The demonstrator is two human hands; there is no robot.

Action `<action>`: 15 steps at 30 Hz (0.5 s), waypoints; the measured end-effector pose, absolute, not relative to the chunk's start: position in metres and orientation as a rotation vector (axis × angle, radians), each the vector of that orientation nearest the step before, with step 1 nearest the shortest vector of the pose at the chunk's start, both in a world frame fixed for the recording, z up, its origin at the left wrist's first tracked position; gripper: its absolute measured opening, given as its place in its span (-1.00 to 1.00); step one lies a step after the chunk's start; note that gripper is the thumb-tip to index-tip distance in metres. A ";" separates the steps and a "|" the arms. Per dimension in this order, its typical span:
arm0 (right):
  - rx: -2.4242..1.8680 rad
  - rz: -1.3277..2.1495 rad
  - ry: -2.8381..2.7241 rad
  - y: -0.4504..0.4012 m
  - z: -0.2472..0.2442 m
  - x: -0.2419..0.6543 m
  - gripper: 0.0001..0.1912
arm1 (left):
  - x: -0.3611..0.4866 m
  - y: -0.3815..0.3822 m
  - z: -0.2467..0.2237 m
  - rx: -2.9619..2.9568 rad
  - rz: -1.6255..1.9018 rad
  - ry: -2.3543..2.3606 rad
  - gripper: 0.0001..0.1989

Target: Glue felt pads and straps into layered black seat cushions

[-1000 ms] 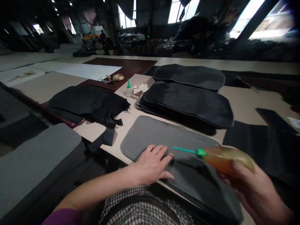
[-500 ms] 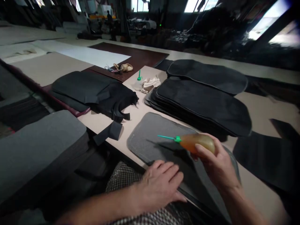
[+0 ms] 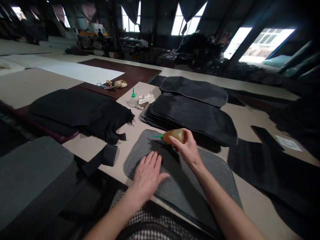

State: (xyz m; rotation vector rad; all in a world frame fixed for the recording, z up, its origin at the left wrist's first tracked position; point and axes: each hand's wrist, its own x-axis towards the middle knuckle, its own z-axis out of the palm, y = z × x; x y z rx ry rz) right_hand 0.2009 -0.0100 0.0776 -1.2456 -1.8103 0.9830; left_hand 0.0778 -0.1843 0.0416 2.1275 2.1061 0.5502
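Note:
In my right hand (image 3: 187, 146) is a squeeze bottle (image 3: 175, 136) of amber liquid, tipped on its side. Its thin green nozzle points left, over the far left part of a grey rounded panel (image 3: 200, 181); whether the tip touches the panel I cannot tell. My left hand (image 3: 148, 173) lies flat on that panel near its front left edge, fingers stretched out and thumb apart. Just behind the panel is a stack of black rounded panels (image 3: 192, 115), with another black panel (image 3: 195, 90) beyond it.
Black fabric pieces (image 3: 75, 108) lie left, a black strip (image 3: 109, 155) at the table edge. Further back are a second green-nozzled bottle (image 3: 133, 99), a crumpled cloth (image 3: 145, 100) and scissors (image 3: 106, 86). A grey stack (image 3: 35, 170) stands lower left; black sheets (image 3: 270, 170) lie right.
My left hand has moved from the panel's front edge onto its surface and flattened. The bottle in my right hand has moved toward the panel's far left part. The camera view has shifted.

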 end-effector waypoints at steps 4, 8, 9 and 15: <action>-1.223 0.957 -1.890 -0.005 0.070 0.173 -0.23 | 0.077 -0.184 0.032 2.137 0.533 2.144 -0.29; -1.199 0.928 -1.975 -0.003 0.067 0.154 -0.20 | 0.078 -0.183 0.031 2.135 0.529 2.151 -0.29; -1.202 0.915 -1.991 -0.002 0.067 0.151 -0.20 | 0.078 -0.183 0.032 2.131 0.526 2.148 -0.29; -1.186 0.806 -2.020 0.012 0.068 0.148 -0.22 | 0.077 -0.183 0.032 2.156 0.558 2.142 -0.30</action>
